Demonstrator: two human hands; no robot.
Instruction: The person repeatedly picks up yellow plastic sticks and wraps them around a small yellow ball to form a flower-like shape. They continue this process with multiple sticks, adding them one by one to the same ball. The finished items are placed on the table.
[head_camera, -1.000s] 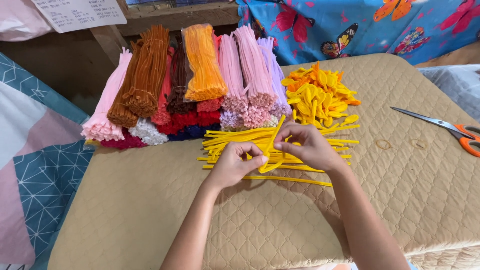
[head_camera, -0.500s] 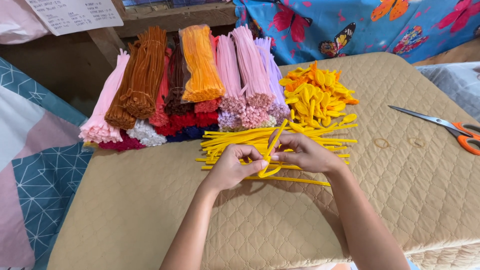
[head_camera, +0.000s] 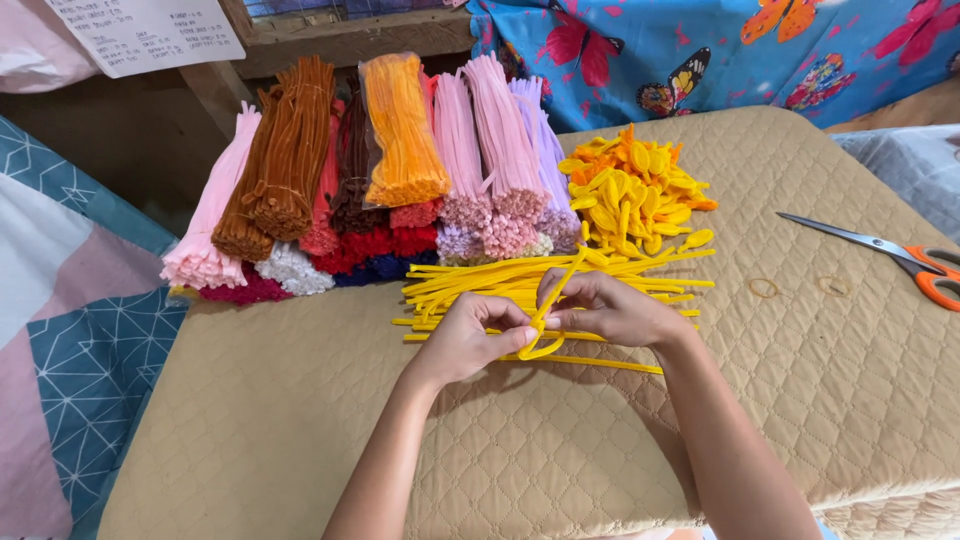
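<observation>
Both my hands hold one yellow pipe cleaner (head_camera: 560, 290) over a tan quilted cushion (head_camera: 300, 420). My left hand (head_camera: 470, 335) pinches its lower end, which curls into a small loop. My right hand (head_camera: 610, 310) grips it just beside the left, and the free end sticks up and away. Under my hands lies a loose spread of straight yellow pipe cleaners (head_camera: 470, 285). Behind it sits a heap of bent yellow and orange pipe-cleaner loops (head_camera: 635, 190).
Bundles of pipe cleaners (head_camera: 400, 170) in pink, brown, orange, red, white and lilac lie along the cushion's back. Orange-handled scissors (head_camera: 900, 260) rest at the right, with two rubber bands (head_camera: 765, 288) near them. A butterfly-print cloth (head_camera: 720, 50) hangs behind.
My hands have bent the yellow pipe cleaner further, and the loop at its lower end has closed tighter. The hands stay over the yellow spread.
</observation>
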